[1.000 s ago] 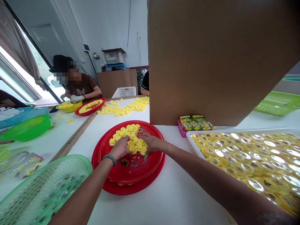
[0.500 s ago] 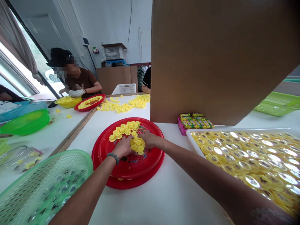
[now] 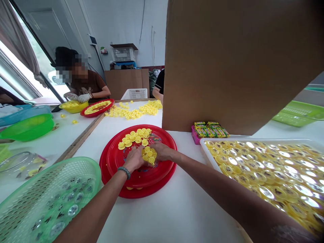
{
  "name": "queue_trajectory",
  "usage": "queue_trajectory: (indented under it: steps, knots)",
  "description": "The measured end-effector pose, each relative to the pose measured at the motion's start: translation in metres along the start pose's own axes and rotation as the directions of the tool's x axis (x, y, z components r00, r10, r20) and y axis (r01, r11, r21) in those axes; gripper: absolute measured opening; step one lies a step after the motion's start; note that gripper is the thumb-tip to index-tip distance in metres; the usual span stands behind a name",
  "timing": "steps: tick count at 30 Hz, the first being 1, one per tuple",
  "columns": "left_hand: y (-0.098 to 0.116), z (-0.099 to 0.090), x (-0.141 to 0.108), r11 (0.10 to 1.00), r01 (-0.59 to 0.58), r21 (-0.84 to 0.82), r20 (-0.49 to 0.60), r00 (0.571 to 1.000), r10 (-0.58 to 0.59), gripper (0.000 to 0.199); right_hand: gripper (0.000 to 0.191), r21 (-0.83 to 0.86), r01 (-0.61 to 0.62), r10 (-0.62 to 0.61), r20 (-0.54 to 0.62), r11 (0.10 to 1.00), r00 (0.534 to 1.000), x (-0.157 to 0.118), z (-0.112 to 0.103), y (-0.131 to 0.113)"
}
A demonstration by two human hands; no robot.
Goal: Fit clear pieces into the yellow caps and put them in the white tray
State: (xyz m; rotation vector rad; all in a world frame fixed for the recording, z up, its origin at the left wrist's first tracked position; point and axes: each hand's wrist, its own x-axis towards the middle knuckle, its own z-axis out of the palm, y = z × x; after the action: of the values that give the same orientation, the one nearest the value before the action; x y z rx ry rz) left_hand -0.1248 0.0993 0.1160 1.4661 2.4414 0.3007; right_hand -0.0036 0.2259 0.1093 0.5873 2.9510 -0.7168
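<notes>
My left hand [image 3: 135, 158], with a beaded bracelet [image 3: 124, 172] at its wrist, and my right hand [image 3: 161, 152] are cupped round a clump of small round yellow plastic pieces [image 3: 149, 156]. They hold it between them over a red tray [image 3: 113, 168] with a printed middle. Fingers of both hands curl in and are partly hidden by the clump. More yellow pieces [image 3: 134, 137] lie in a curved band along the tray's far side. This tray rests on another red tray [image 3: 152, 193], where a few yellow bits show under the near rim.
A green basket [image 3: 86, 162] of clear discs stands left. At right, a white tray [image 3: 206, 153] holds many yellow discs. A cardboard panel [image 3: 215, 74] rises behind a pink basket [image 3: 195, 136] of small boxes. Across the table, a gloved person [image 3: 93, 84] works beside a yellow bowl [image 3: 82, 108].
My hands have drawn the clump in slightly and some pieces along the far band look rearranged. The other person's two gloved hands now both show over the yellow bowl.
</notes>
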Motion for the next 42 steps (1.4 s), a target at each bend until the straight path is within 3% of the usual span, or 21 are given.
queue_trajectory:
  steps: [3, 9, 15, 20, 23, 26, 29, 34, 38, 42]
  knots:
    - [0.000, 0.000, -0.004, 1.000, -0.010, -0.022, -0.029, 1.000, 0.009, 0.077, 0.065, 0.001, 0.019, -0.019, -0.035, 1.000, 0.999, -0.004, 0.003, 0.000]
    - [0.001, -0.001, -0.014, 0.998, -0.035, -0.059, -0.069, 0.997, 0.031, 0.079, 0.074, 0.038, 0.005, -0.002, -0.069, 0.999, 0.998, -0.014, 0.004, -0.005]
    - [0.011, -0.017, -0.031, 0.998, -0.040, -0.054, -0.147, 0.989, 0.032, 0.078, 0.085, 0.081, 0.016, -0.004, -0.144, 0.997, 0.990, -0.032, -0.012, -0.018]
    - [0.038, -0.033, -0.064, 0.995, -0.083, -0.059, -0.204, 0.977, 0.070, 0.075, 0.082, 0.081, 0.010, 0.009, -0.223, 0.997, 0.975, -0.076, -0.032, -0.036]
    - [0.060, -0.029, -0.098, 0.992, -0.097, -0.078, -0.202, 0.976, 0.080, 0.075, 0.077, 0.095, 0.016, 0.008, -0.244, 0.995, 0.970, -0.119, -0.033, -0.045]
    - [0.074, -0.010, -0.133, 0.986, -0.122, -0.110, -0.168, 0.980, 0.103, 0.071, 0.076, 0.111, 0.001, 0.023, -0.213, 0.994, 0.977, -0.161, -0.015, -0.049]
    - [0.075, 0.021, -0.158, 0.982, -0.110, -0.153, -0.093, 0.991, 0.096, 0.069, 0.078, 0.147, -0.023, 0.044, -0.144, 0.989, 0.989, -0.186, 0.020, -0.045]
    - [0.060, 0.059, -0.169, 0.989, -0.039, -0.145, -0.006, 0.999, 0.038, 0.062, 0.082, 0.170, -0.040, 0.053, -0.074, 0.985, 0.996, -0.183, 0.071, -0.037]
    - [0.050, 0.061, -0.168, 0.991, -0.030, -0.127, 0.050, 0.998, 0.037, 0.070, 0.091, 0.126, -0.021, 0.029, -0.062, 0.992, 0.998, -0.177, 0.079, -0.037]
    - [0.038, 0.052, -0.181, 0.977, -0.150, -0.151, 0.032, 0.987, 0.156, 0.075, 0.090, 0.017, -0.055, 0.057, -0.176, 0.998, 0.983, -0.203, 0.080, -0.049]
